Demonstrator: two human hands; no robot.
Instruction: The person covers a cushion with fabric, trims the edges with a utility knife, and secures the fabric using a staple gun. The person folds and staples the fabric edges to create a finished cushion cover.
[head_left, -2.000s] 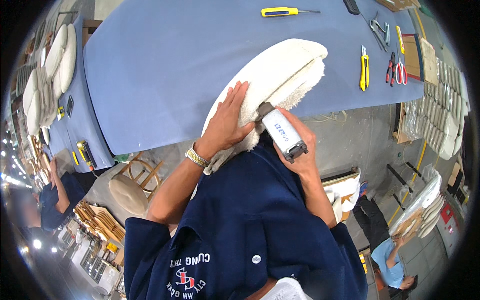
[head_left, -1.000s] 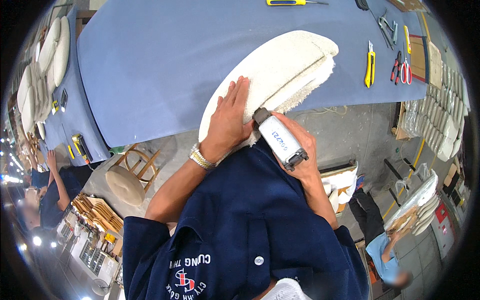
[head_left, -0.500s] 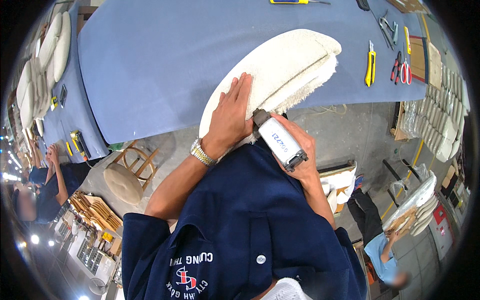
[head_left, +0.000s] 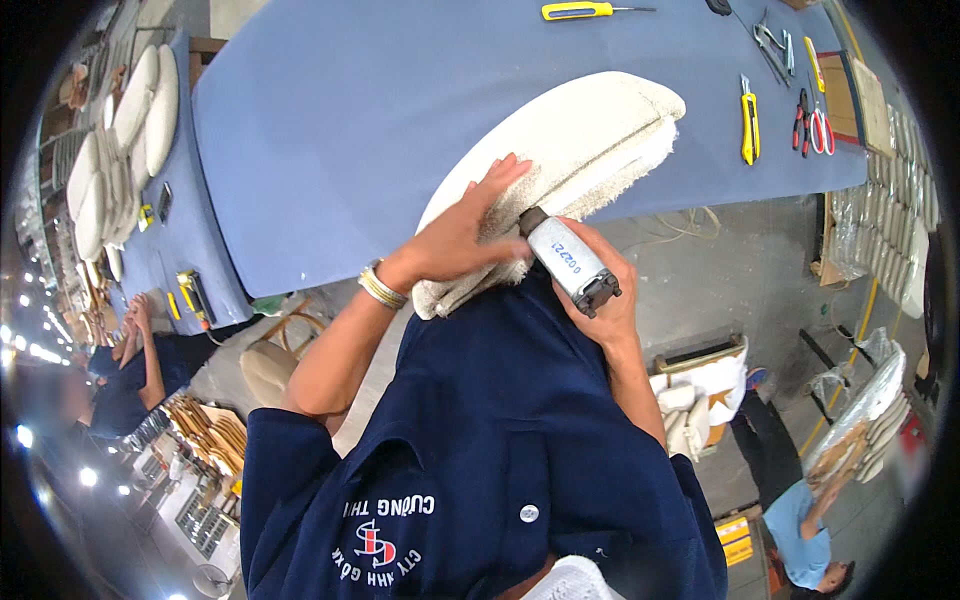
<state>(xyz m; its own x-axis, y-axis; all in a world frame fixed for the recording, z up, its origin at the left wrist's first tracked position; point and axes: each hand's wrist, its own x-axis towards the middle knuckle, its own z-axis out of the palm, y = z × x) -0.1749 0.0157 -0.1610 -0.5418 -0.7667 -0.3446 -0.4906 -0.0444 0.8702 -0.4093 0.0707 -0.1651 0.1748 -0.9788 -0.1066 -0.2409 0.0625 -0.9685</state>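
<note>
A cream upholstered pad (head_left: 560, 125) with a rough, frayed fabric edge lies partly on the blue work table, its near end against my shirt. My left hand (head_left: 470, 228) is over the pad's left part, fingers stretched out and slightly blurred; whether the palm touches the fabric I cannot tell. My right hand (head_left: 612, 272) is wrapped round a silver staple gun (head_left: 566, 258) with a dark head. The gun's nose is at the pad's near frayed edge, close to my left hand. Its handle is mostly hidden by my fingers.
On the blue table (head_left: 330, 130) lie a screwdriver (head_left: 578, 11), a yellow utility knife (head_left: 750, 122), red-handled pliers (head_left: 802, 122) and scissors (head_left: 821, 132). Another person (head_left: 800, 530) handles stacked pads at right; one more (head_left: 130, 375) is at left. A stool (head_left: 268, 372) stands left.
My left hand has shifted from lying flat on the pad to a more sideways, spread pose. The pad and staple gun sit slightly further right in view, which has itself shifted.
</note>
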